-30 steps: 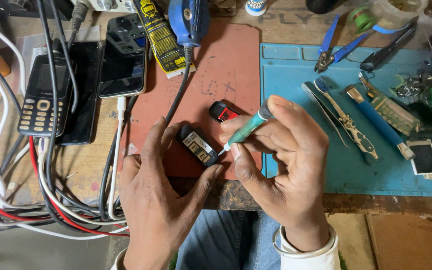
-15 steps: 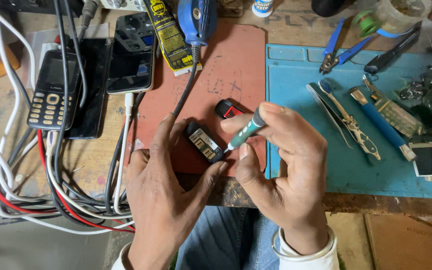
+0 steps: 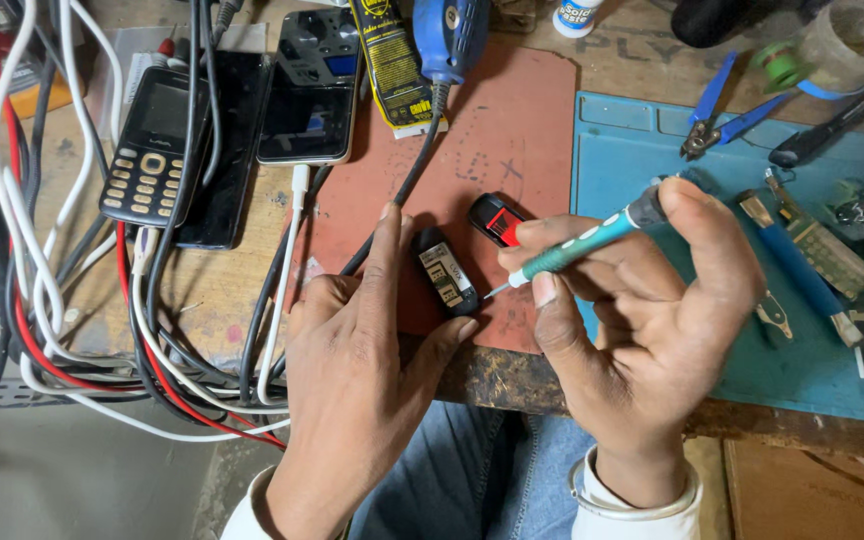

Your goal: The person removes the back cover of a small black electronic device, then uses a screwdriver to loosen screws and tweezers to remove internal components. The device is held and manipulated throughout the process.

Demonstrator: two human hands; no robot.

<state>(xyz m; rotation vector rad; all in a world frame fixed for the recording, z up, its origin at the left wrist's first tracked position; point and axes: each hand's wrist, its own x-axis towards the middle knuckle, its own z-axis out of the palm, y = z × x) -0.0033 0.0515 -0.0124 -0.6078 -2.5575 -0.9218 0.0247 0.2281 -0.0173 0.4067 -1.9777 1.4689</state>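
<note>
**Screwdriver tip set against a small black device**

The right hand [image 3: 652,330] pinches a teal-handled screwdriver [image 3: 582,242] between thumb and fingers, its thin metal tip meeting the edge of a small black device [image 3: 445,272]. The left hand [image 3: 357,350] steadies that device, forefinger laid along its far side and thumb pressed to its near end, on a reddish-brown mat [image 3: 492,130]. Just beyond the tip lies a small black-and-red piece [image 3: 495,218]. Past the right hand spreads a blue work mat [image 3: 652,140] with blue-handled cutters [image 3: 724,110] and tweezers [image 3: 774,312]. Beyond the left hand lie a keypad phone [image 3: 152,145], a smartphone [image 3: 309,90] and tangled cables [image 3: 132,340].
</note>
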